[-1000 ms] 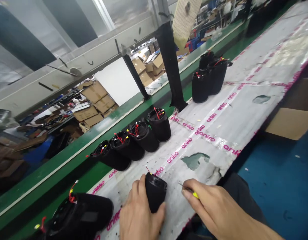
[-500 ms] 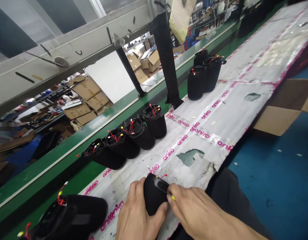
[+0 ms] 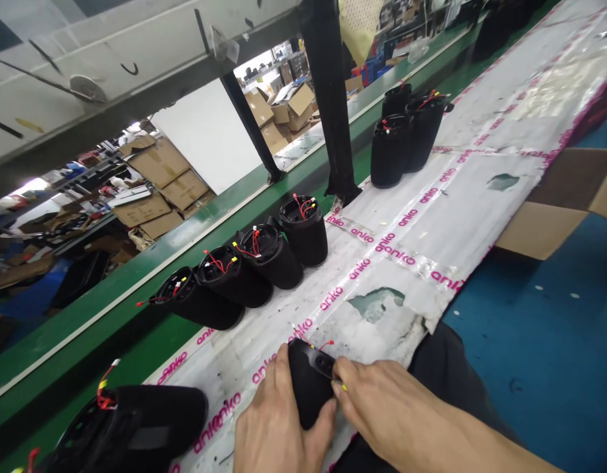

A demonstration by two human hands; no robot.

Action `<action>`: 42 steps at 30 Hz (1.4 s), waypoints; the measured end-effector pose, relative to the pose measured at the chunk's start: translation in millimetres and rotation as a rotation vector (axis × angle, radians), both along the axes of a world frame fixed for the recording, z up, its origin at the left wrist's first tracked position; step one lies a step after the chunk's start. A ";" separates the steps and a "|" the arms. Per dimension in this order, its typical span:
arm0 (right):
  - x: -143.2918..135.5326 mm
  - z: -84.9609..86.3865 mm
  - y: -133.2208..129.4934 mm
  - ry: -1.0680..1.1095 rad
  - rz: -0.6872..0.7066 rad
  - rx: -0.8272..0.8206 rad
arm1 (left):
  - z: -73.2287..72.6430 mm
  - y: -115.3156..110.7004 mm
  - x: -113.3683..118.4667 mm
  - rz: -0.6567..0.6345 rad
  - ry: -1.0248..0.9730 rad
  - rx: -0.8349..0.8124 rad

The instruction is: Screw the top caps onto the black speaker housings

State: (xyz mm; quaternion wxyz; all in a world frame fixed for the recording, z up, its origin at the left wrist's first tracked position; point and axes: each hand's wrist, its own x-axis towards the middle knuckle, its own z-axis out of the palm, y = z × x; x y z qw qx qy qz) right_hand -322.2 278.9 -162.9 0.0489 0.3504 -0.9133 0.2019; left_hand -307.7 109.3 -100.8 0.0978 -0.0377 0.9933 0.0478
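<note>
A black fabric-covered speaker housing (image 3: 308, 387) sits tilted at the near part of the work surface, with red wires and small connectors at its top end. My left hand (image 3: 281, 407) wraps around its left side, fingers and thumb closed on it. On its right edge, by a smooth black strip with round buttons (image 3: 324, 363), my right hand (image 3: 382, 404) is pinched. A bit of something yellow (image 3: 343, 387) shows between those fingers; the rest of it is hidden. To the left lies another black speaker housing (image 3: 156, 420) on its side, red wires at its open end.
Several open-topped black housings (image 3: 271, 256) stand in a row along the green strip (image 3: 131, 315). More housings (image 3: 389, 154) stand farther back, beyond a black post (image 3: 328, 98). White torn covering (image 3: 406, 263) lines the work surface. A cardboard box (image 3: 544, 230) is at the right.
The view has shifted slightly. Both hands stay on the same housing, which has turned a little so that more of its button strip shows.
</note>
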 end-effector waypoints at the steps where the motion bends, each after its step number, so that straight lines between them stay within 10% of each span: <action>1: -1.2 0.6 -1.1 -0.017 -0.001 0.006 | -0.9 0.1 -0.4 0.002 -0.002 -0.005; 10: -3.2 10.9 -3.7 0.015 0.040 0.102 | 11.4 0.5 -7.2 0.006 -0.124 0.042; 21: -2.2 25.9 17.6 -0.384 -0.103 -0.436 | 16.0 -17.3 -21.3 0.065 -0.195 0.382; 42: -4.4 9.0 11.7 0.088 0.078 0.064 | 16.2 1.0 -15.9 0.041 -0.146 0.214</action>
